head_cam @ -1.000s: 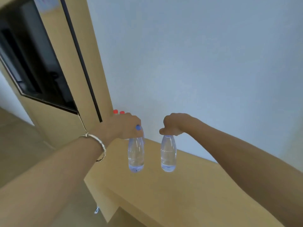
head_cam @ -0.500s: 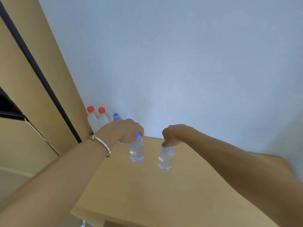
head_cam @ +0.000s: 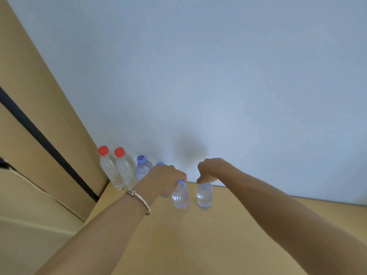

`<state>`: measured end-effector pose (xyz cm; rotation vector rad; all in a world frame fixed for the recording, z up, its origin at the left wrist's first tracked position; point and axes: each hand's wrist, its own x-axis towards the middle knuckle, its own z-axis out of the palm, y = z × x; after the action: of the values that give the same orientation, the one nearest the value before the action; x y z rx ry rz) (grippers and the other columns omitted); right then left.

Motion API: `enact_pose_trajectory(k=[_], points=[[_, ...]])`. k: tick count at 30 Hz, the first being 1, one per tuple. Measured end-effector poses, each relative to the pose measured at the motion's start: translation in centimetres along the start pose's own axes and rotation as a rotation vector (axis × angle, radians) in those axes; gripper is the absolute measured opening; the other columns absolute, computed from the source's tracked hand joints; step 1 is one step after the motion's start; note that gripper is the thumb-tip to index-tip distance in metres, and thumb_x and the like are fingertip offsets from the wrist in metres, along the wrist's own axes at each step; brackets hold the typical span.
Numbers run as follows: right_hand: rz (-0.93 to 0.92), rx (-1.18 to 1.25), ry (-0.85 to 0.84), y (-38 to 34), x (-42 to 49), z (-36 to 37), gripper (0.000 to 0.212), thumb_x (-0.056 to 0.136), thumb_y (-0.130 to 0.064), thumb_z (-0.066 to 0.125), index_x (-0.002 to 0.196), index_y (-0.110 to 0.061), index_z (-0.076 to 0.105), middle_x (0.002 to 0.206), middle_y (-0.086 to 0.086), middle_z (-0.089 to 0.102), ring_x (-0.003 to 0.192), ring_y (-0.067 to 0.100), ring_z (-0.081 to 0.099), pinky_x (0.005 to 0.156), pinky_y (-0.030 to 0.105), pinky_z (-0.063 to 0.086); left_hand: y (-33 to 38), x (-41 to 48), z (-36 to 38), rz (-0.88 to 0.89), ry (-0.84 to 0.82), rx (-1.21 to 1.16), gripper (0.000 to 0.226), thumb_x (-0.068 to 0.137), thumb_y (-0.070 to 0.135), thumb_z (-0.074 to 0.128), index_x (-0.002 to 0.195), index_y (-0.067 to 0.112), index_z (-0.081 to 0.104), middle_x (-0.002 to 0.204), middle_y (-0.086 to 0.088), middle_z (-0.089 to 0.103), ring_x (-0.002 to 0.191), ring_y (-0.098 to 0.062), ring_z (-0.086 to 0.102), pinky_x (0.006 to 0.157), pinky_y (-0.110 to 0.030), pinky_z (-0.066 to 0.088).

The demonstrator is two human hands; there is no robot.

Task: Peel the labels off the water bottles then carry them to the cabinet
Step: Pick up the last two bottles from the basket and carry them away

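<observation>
A pale wall is rising behind the wooden cabinet top [head_cam: 198,245]. Both hands are gripping clear, label-free water bottles by the neck, fingers closed: left hand [head_cam: 164,178] on one bottle [head_cam: 180,196], right hand [head_cam: 210,170] on another [head_cam: 204,195], both bases touching down beside two red-capped bottles [head_cam: 117,169].

- My right hand [head_cam: 210,170] covers the cap of its bottle [head_cam: 204,195].
- My left hand [head_cam: 166,180] hides most of a fourth standing bottle [head_cam: 160,164].
- I can't tell whether either held bottle touches the cabinet top [head_cam: 218,235].
</observation>
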<state>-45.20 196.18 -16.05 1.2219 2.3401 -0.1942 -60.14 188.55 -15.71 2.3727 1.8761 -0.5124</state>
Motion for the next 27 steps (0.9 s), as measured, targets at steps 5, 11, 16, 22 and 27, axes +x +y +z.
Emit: enact_pose_trajectory(k=[5, 11, 16, 22, 27], points=[[-0.059, 0.019, -0.037, -0.5, 3.7, -0.7, 0.023, 0.087, -0.037, 0.053, 0.091, -0.015, 0.054, 0.071, -0.003, 0.049, 0.071, 0.02, 0.054, 0.057, 0.027, 0.036, -2.2, 3.0, 0.2, 0.016, 0.03, 0.122, 0.03, 0.096, 0.025, 0.038, 0.118, 0.034, 0.056, 0.103, -0.001, 0.064, 0.094, -0.021, 0.058, 0.072, -0.028, 0.024], [-0.053, 0.101, -0.1, -0.4, 5.6, -1.8, 0.016, 0.083, -0.029, 0.055, 0.078, -0.014, 0.056, 0.051, -0.001, 0.056, 0.059, 0.019, 0.059, 0.049, 0.022, 0.038, -3.7, 5.9, 1.3, 0.105, 0.079, 0.194, 0.029, 0.096, 0.029, 0.038, 0.117, 0.027, 0.057, 0.098, -0.002, 0.066, 0.096, -0.024, 0.059, 0.072, -0.03, 0.023], [-0.012, 0.161, -0.125, -0.4, 5.7, -1.9, 0.024, 0.083, -0.029, 0.055, 0.096, -0.01, 0.062, 0.056, 0.0, 0.061, 0.05, 0.014, 0.06, 0.051, 0.021, 0.042, -4.4, 7.1, 1.7, 0.117, 0.092, 0.044, 0.028, 0.095, 0.036, 0.041, 0.113, 0.027, 0.06, 0.094, 0.0, 0.065, 0.093, -0.022, 0.06, 0.069, -0.028, 0.025], [0.087, 0.211, -0.15, -0.6, 4.9, -2.5, 0.032, 0.084, -0.031, 0.054, 0.107, -0.01, 0.061, 0.078, 0.005, 0.071, 0.061, 0.017, 0.064, 0.056, 0.023, 0.044, -5.4, 7.2, 1.7, 0.141, 0.052, -0.057, 0.03, 0.093, 0.042, 0.045, 0.113, 0.026, 0.062, 0.104, -0.003, 0.063, 0.097, -0.021, 0.059, 0.071, -0.028, 0.029], [0.118, 0.221, -0.174, -1.9, 4.7, -2.5, 0.03, 0.085, -0.028, 0.056, 0.109, -0.011, 0.06, 0.093, 0.007, 0.073, 0.056, 0.012, 0.06, 0.051, 0.023, 0.039, -5.7, 7.2, 1.9, 0.183, 0.071, -0.103, 0.032, 0.093, 0.042, 0.045, 0.114, 0.025, 0.062, 0.102, -0.003, 0.064, 0.097, -0.021, 0.06, 0.069, -0.027, 0.032]])
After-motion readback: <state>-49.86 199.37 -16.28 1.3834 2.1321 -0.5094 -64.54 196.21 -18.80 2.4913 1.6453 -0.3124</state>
